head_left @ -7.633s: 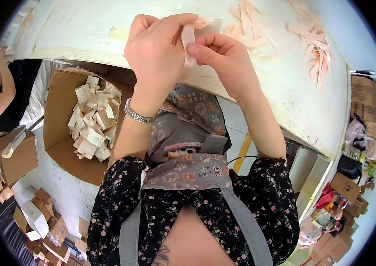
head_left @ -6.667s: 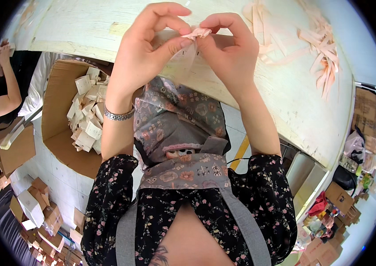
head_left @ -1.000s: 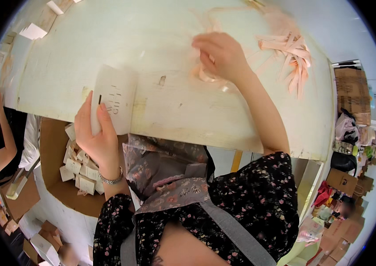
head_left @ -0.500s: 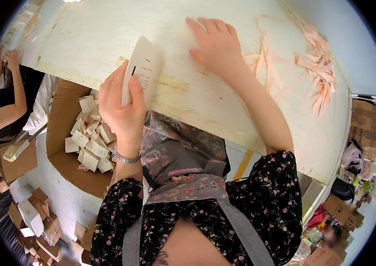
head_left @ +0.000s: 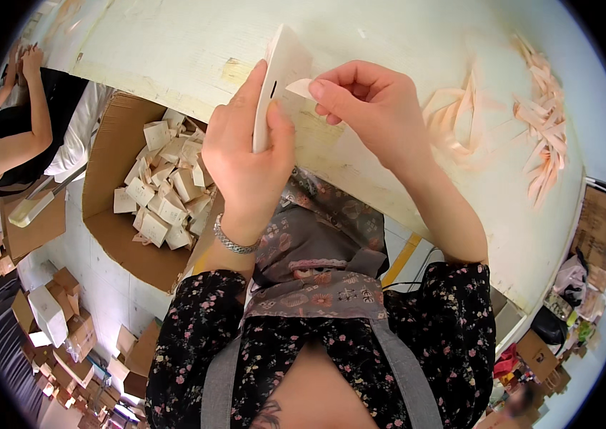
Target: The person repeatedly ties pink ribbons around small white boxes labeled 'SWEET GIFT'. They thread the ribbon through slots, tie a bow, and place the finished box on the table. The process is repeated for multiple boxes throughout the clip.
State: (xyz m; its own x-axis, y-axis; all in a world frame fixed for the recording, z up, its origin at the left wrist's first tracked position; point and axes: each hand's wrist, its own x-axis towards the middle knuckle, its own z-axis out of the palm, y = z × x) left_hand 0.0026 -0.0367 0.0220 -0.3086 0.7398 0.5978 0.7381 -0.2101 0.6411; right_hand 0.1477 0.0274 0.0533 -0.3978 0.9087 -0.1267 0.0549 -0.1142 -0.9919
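My left hand point(head_left: 249, 154) grips a flat cream paper box point(head_left: 279, 61) that stands on edge above the table, fingers on one side and thumb on the other. A dark slot shows in its narrow edge. Close by on the right, my right hand point(head_left: 374, 107) pinches the pointed end of a pale peach ribbon point(head_left: 299, 87) between thumb and forefinger. The ribbon tip points toward the slot, with a small gap between them. Whatever more of the ribbon there is lies hidden behind my fingers.
Loose peach ribbons point(head_left: 457, 121) lie on the white table point(head_left: 389, 36), with a longer bundle of ribbons point(head_left: 542, 125) farther right. Left of me stands an open cardboard carton point(head_left: 113, 143) holding many small cream paper pieces point(head_left: 164, 193). A co-worker's arm point(head_left: 21, 154) shows at far left.
My right hand has come back left from beside the ribbons and now pinches a ribbon end near the box. The picture has shifted slightly; my left hand still holds the box.
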